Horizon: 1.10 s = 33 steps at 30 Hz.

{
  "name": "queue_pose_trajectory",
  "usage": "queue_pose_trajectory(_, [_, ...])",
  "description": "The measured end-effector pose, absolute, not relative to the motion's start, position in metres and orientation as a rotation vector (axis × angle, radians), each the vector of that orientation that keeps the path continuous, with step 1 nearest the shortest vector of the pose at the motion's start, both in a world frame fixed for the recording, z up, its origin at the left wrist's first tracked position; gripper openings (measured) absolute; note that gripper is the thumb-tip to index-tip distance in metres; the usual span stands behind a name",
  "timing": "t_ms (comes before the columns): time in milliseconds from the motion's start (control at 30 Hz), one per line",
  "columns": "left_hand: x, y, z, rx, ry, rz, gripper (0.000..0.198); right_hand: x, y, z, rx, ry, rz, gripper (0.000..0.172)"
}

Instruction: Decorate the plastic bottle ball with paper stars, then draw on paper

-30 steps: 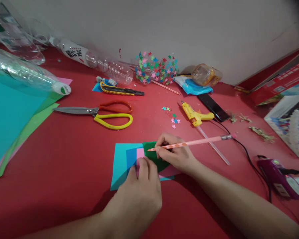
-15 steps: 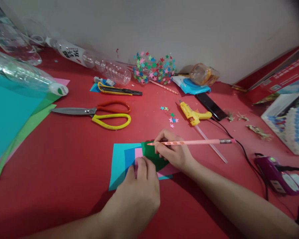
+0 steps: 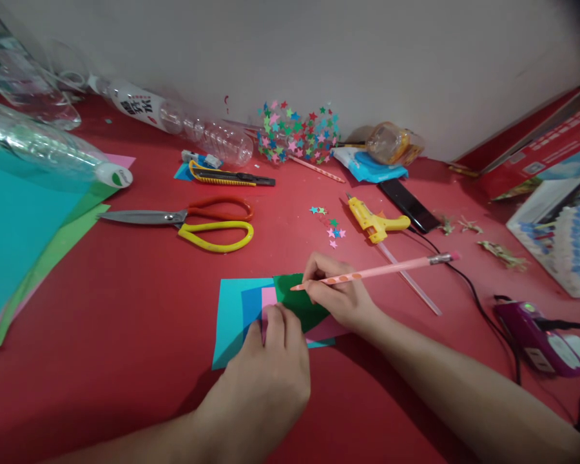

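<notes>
A pink pencil (image 3: 381, 270) with a spotted pattern lies slantwise in my right hand (image 3: 341, 293), which is closed around it near the sharpened end. Its tip is over a dark green sheet of paper (image 3: 294, 303). My left hand (image 3: 270, 374) rests with fingers bent and slightly apart on the stacked papers, its fingertips over a pink strip of paper (image 3: 269, 296). Under these lie a blue sheet (image 3: 252, 306) and a larger turquoise sheet (image 3: 228, 316). Whether the tip touches the green paper, I cannot tell.
Scissors (image 3: 212, 222) and a yellow utility knife (image 3: 232, 176) lie beyond my hands. Star-shaped sequins (image 3: 335, 232), a yellow glue gun (image 3: 377, 222) and a phone (image 3: 410, 206) are farther right. Plastic bottles (image 3: 164, 116) line the wall; a purple power strip (image 3: 541, 338) sits right.
The pencil has tilted, its eraser end rising and its tip moving slightly right and nearer to me over the green paper. My left hand has stayed on the papers.
</notes>
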<state>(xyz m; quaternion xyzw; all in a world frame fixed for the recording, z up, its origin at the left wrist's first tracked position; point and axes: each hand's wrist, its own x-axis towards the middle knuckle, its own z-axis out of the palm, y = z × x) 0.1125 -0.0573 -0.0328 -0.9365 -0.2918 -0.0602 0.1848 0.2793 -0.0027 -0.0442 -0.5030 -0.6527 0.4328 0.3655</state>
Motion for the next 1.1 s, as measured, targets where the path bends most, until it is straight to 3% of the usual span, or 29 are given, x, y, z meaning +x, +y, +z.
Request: queue_pose_trajectory(1100, [0.1143, -0.0577, -0.0345, -2.607, -0.822, -0.171, 0.035, 0.275, -0.0033, -0.0448, -1.303, -1.766, 1.066, 0.01])
